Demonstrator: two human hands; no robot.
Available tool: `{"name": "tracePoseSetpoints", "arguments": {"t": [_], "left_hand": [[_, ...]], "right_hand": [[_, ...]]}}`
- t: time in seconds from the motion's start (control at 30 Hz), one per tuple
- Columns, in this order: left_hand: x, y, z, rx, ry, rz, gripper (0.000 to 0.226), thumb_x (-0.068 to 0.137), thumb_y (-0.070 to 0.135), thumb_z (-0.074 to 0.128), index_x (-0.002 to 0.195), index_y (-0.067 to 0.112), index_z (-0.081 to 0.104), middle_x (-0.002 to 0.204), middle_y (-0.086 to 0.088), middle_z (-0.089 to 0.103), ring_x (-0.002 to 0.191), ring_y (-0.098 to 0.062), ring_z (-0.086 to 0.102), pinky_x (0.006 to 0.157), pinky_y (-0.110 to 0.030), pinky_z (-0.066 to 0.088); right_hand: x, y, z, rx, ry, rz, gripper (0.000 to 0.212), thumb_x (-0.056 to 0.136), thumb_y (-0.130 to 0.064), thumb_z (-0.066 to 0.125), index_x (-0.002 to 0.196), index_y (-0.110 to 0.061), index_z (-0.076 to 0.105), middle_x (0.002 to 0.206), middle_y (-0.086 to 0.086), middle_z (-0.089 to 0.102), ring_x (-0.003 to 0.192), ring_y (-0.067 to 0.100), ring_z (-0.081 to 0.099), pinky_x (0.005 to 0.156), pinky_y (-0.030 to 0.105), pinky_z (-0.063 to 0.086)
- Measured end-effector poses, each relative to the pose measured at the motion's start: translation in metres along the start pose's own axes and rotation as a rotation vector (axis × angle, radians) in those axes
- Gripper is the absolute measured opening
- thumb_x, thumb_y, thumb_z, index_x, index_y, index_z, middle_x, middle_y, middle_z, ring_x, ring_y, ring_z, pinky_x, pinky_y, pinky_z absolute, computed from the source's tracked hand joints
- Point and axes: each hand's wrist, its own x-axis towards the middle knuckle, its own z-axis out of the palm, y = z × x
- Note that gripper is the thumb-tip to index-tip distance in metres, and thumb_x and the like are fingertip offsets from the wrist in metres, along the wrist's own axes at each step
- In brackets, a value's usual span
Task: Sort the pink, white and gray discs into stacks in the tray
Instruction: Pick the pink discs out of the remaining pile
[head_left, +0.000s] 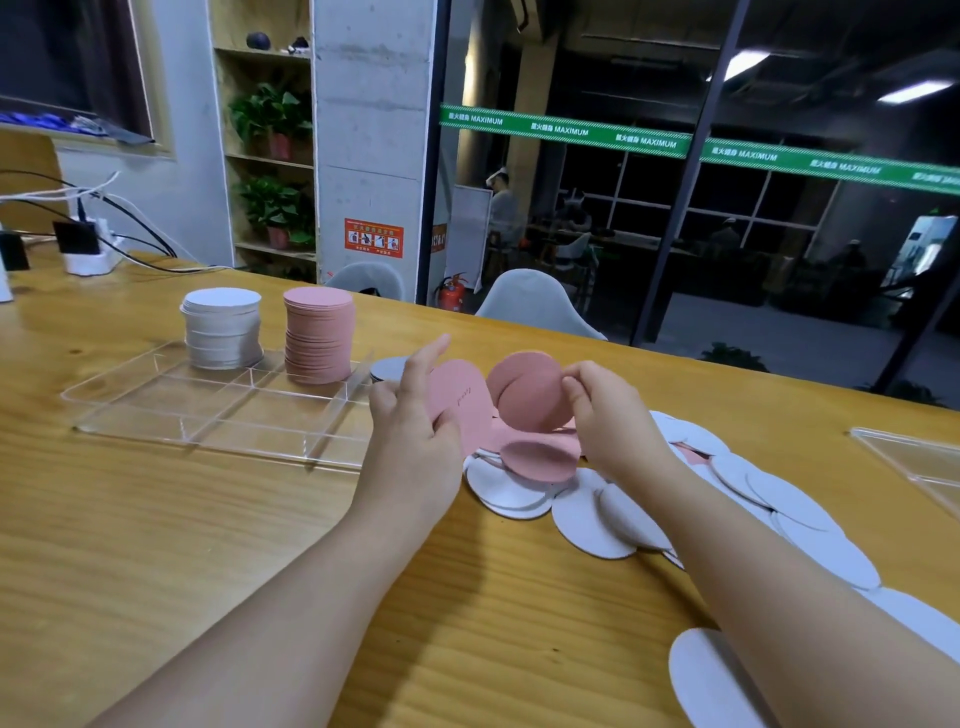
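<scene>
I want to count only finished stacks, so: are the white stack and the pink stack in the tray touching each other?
Apart. The head view shows a clear strip of table and tray between the white stack and the pink stack.

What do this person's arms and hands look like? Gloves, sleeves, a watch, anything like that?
Both forearms are bare as far as the picture reaches: no sleeve shows on either one. The left hand and the right hand wear no gloves. No watch, bracelet or ring is visible on the wrists or fingers. The nails look short and unpainted, though the picture is a little soft there. No cables or markings are on either arm.
</scene>
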Motion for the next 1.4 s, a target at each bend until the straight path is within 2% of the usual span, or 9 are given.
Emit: {"name": "tracePoseSetpoints", "arguments": {"t": [0.23,0.33,0.47,0.6,0.77,0.93,1.13,1.27,1.4], "left_hand": [[0.000,-0.001,-0.002,-0.119,-0.003,-0.093,0.047,0.096,0.010,0.040,0.107,0.054,0.051,0.112,0.006,0.027,0.090,0.005,0.046,0.088,-0.042,0.052],[0.001,0.000,-0.001,-0.124,-0.007,-0.089,0.041,0.096,0.016,0.042,0.106,0.056,0.048,0.114,0.005,0.028,0.100,-0.003,0.050,0.093,-0.040,0.050],[-0.002,-0.001,0.001,-0.053,-0.029,0.005,0.037,0.090,0.029,0.056,0.122,0.044,0.046,0.115,0.001,0.030,0.097,0.028,0.032,0.095,-0.005,0.034],[-0.002,0.003,0.000,-0.051,0.001,0.011,0.054,0.089,0.017,0.057,0.107,0.065,0.039,0.112,0.006,0.029,0.105,-0.010,0.049,0.091,-0.046,0.050],[-0.002,0.007,-0.005,-0.039,0.042,0.032,0.073,0.091,0.006,0.047,0.108,0.073,0.023,0.117,0.004,0.026,0.098,-0.012,0.044,0.087,-0.023,0.049],[-0.001,0.007,-0.006,-0.075,0.059,0.009,0.069,0.091,0.005,0.047,0.105,0.071,0.034,0.119,0.006,0.026,0.102,-0.014,0.048,0.083,-0.041,0.054],[-0.001,0.003,-0.006,-0.047,0.068,-0.007,0.058,0.092,0.007,0.046,0.118,0.059,0.037,0.119,0.009,0.024,0.101,-0.016,0.046,0.067,-0.031,0.057],[-0.001,0.005,-0.005,-0.047,0.064,0.005,0.058,0.092,0.005,0.044,0.119,0.056,0.036,0.123,0.006,0.024,0.106,-0.014,0.041,0.066,-0.015,0.051],[-0.003,0.009,-0.004,-0.047,0.021,0.006,0.056,0.091,0.011,0.047,0.113,0.061,0.035,0.127,0.000,0.028,0.105,-0.011,0.039,0.096,-0.043,0.047]], "right_hand": [[-0.007,0.001,0.006,0.117,0.005,-0.176,0.021,0.099,-0.011,0.037,0.084,-0.024,0.047,0.091,-0.001,0.050,0.093,0.026,0.051,0.083,0.039,0.044],[-0.009,-0.007,0.007,0.127,-0.009,-0.192,0.018,0.099,-0.011,0.037,0.086,-0.019,0.047,0.090,-0.002,0.048,0.087,0.017,0.048,0.077,0.027,0.039],[-0.011,-0.021,0.007,0.107,-0.018,-0.235,0.017,0.097,-0.012,0.041,0.088,-0.015,0.055,0.092,0.002,0.054,0.088,0.018,0.051,0.079,0.031,0.043],[-0.015,-0.026,0.004,0.182,-0.063,-0.220,0.016,0.095,-0.014,0.050,0.098,-0.010,0.065,0.086,0.000,0.062,0.078,0.018,0.059,0.076,0.034,0.050],[-0.013,-0.008,-0.002,-0.057,-0.245,-0.079,0.032,0.086,-0.035,0.063,0.113,-0.019,0.062,0.104,-0.012,0.059,0.092,0.006,0.053,0.078,0.019,0.038],[-0.017,-0.006,-0.006,-0.409,-0.469,-0.079,0.049,0.079,-0.046,0.065,0.113,-0.010,0.062,0.114,0.006,0.059,0.104,0.020,0.053,0.088,0.037,0.046],[-0.012,-0.016,-0.011,-0.421,-0.373,-0.071,0.034,0.093,-0.030,0.047,0.069,-0.006,0.050,0.081,0.018,0.061,0.066,0.023,0.044,0.056,0.033,0.031],[-0.006,-0.032,-0.028,-0.359,-0.180,-0.249,0.021,0.097,-0.020,0.044,0.096,-0.010,0.062,0.099,0.008,0.061,0.091,0.022,0.052,0.075,0.031,0.037],[-0.007,-0.046,-0.034,-0.172,-0.117,-0.298,0.021,0.097,-0.019,0.044,0.100,-0.010,0.063,0.096,0.002,0.055,0.089,0.016,0.049,0.072,0.022,0.032]]}}
